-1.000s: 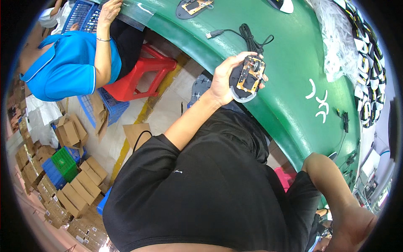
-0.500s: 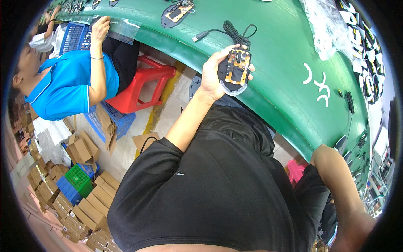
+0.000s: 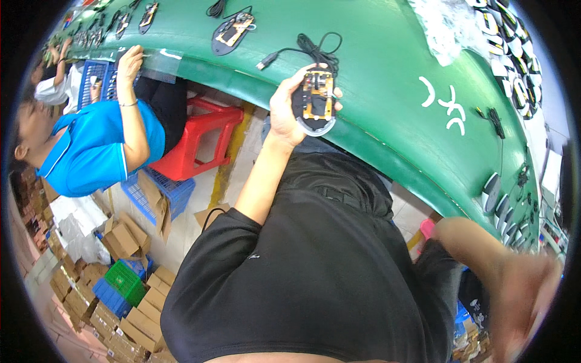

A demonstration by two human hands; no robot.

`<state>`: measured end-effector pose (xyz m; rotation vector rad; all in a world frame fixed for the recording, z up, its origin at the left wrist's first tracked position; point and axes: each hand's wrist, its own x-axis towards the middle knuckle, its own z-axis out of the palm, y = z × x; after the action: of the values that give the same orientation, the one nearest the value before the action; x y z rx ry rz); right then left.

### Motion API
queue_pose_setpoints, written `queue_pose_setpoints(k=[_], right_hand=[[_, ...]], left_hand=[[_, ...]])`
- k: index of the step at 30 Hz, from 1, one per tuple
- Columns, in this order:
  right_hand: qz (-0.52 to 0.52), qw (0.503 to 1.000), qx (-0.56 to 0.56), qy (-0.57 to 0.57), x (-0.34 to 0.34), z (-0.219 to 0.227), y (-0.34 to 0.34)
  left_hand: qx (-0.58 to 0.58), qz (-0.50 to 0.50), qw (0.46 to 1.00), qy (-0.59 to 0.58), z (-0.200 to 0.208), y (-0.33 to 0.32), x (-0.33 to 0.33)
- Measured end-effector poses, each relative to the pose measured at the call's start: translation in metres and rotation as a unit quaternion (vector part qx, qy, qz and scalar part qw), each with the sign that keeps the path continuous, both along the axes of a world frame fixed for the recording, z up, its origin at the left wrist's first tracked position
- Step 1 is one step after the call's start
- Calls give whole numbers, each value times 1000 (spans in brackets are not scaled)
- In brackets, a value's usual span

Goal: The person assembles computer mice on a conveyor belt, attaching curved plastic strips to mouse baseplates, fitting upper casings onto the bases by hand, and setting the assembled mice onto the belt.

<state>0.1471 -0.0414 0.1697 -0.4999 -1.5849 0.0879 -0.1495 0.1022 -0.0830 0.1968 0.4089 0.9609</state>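
Left hand (image 3: 289,109) closed around an opened mouse (image 3: 315,100) — palm under it, fingertips showing past its right edge. Mouse sits face up over the near edge of the green tabletop (image 3: 375,85), insides exposed: tan board parts on a black base, pale clear rim at the end nearest the person's body. Right hand (image 3: 525,296) is well apart from the mouse, far to its right and nearer the camera, badly blurred; can't tell whether its fingers are spread or curled, or whether it holds anything.

Around the mouse: black cable coil (image 3: 311,45) lies just beyond its far end, cable plug (image 3: 265,63) resting to the left of it. Second opened mouse (image 3: 233,33) lies on the tabletop, beyond and left of the held one. Farther left, a clear plastic sheet (image 3: 160,63) in front of a co-worker (image 3: 100,148) in a blue shirt, seated on a red stool (image 3: 200,139).

Right of the mouse, white curved marks (image 3: 454,110) on the tabletop, then a bundled black cable (image 3: 496,124). Clear plastic bags (image 3: 445,30) and a heap of black-and-white shells (image 3: 514,54) are beyond it to the right; a row of dark mouse-shaped pieces (image 3: 491,192) is right and nearer. Blue crate (image 3: 175,193) and cardboard boxes (image 3: 142,323) on the floor, left and below — well apart from the mouse.
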Motion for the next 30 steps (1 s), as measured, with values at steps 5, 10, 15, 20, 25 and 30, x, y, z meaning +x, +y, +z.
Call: queue_pose_setpoints(k=[5,10,15,20,25,30], right_hand=[[-434,780,-435,-116,38,-186,71],[-447,712,-465,-277,16,-260,103],[-342,801,-350,-345,-86,-273,191],[-313,841,-271,-349,-127,-263,250],[-335,839,-292,-315,-110,-212,307],[-31,898,-400,-184,-126,-165,243]], left_hand=[[-19,21,999,-17,-2,-3,-6],[24,-13,1000,-15,-4,-8,-15],[-42,43,998,-3,5,-10,-3],[-34,91,995,30,15,-10,-7],[-30,111,993,38,34,0,-2],[-11,143,990,-2,30,-6,-2]])
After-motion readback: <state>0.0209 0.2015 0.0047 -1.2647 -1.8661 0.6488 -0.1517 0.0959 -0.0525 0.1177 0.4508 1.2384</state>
